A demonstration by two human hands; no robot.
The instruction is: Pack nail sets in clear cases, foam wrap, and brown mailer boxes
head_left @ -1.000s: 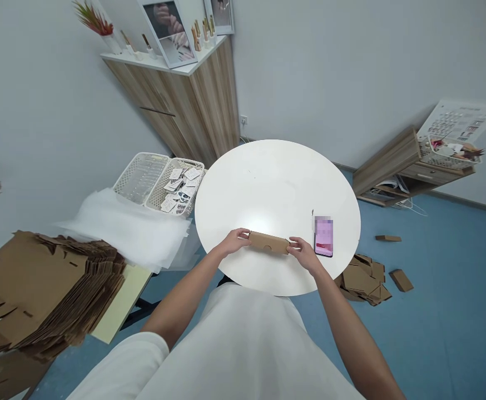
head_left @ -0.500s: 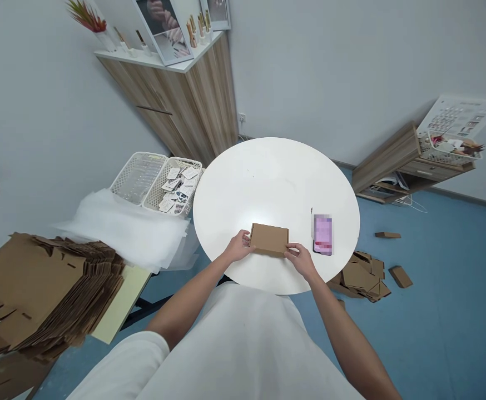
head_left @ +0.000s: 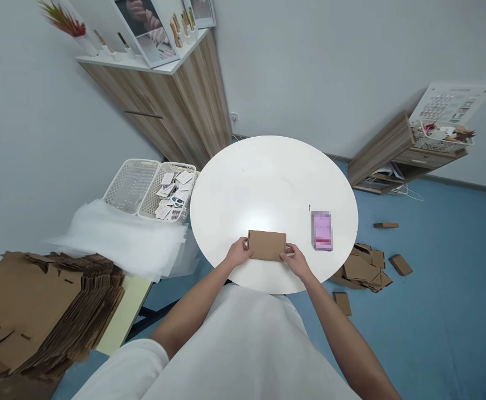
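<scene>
A closed brown cardboard box (head_left: 267, 245) is at the near side of the round white table (head_left: 276, 172). My left hand (head_left: 238, 251) grips its left end, thumb along the near edge and fingers at the side. At the right end my right hand (head_left: 295, 260) holds it in the same way, the thumb at the near corner. Whether the box rests on the table or is slightly raised, I cannot tell. A phone (head_left: 322, 230) with a blurred pink screen lies to the right of my right hand.
Left of the table are white baskets (head_left: 168, 191) with small cards, translucent plastic sheets (head_left: 122, 236) and a stack of flat cardboard (head_left: 46, 305). Folded boxes (head_left: 362, 268) lie on the floor at right. A wooden cabinet (head_left: 172, 111) and a low shelf (head_left: 393, 158) stand by the walls.
The box now shows less of its near side and looks tilted differently, with both hands still on its ends. The head view has shifted slightly, bringing another small box on the floor into fuller view.
</scene>
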